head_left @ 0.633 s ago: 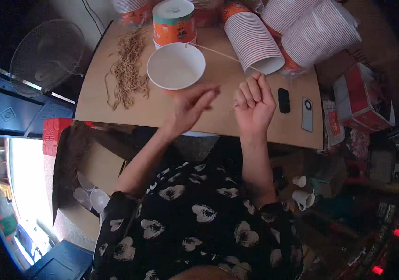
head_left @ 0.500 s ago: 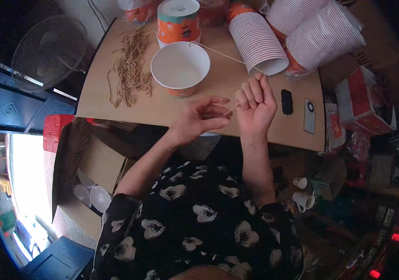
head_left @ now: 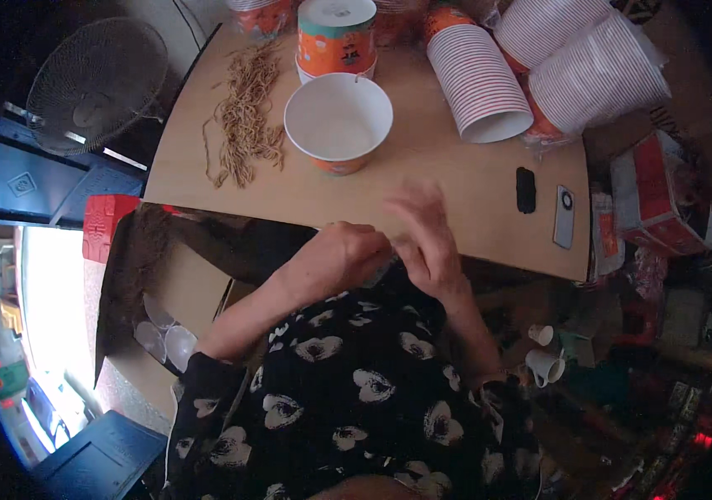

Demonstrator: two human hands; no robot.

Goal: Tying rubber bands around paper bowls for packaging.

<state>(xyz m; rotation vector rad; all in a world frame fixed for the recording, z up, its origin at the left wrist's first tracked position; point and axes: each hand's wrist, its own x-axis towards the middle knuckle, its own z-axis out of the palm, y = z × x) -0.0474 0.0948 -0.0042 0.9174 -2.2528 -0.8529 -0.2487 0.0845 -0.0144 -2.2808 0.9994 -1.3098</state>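
A white-lined orange paper bucket (head_left: 339, 117) stands on the table in front of me, its mouth tilted toward me. A short bit of cord (head_left: 359, 77) shows at its far rim. Just off the table's front edge, my left hand (head_left: 348, 254) is curled closed, back of the hand up; whatever its fingers hold is hidden. Close beside it is my right hand (head_left: 429, 242), its upper fingers raised and smeared by motion, with no cord clearly visible in it. A heap of tan cords (head_left: 246, 117) lies left of the bucket.
Behind the bucket stand upturned orange buckets (head_left: 335, 50). A long stack of nested buckets (head_left: 479, 83) and bagged stacks (head_left: 594, 83) lie at the far right. A black object (head_left: 525, 190) and a phone (head_left: 564, 217) lie near the right edge. An open carton (head_left: 181, 283) stands below left.
Both hands have come down and toward me, off the table's edge. The cord stretched from the bucket rim to my right hand no longer shows. My left hand's fingers have curled closed.
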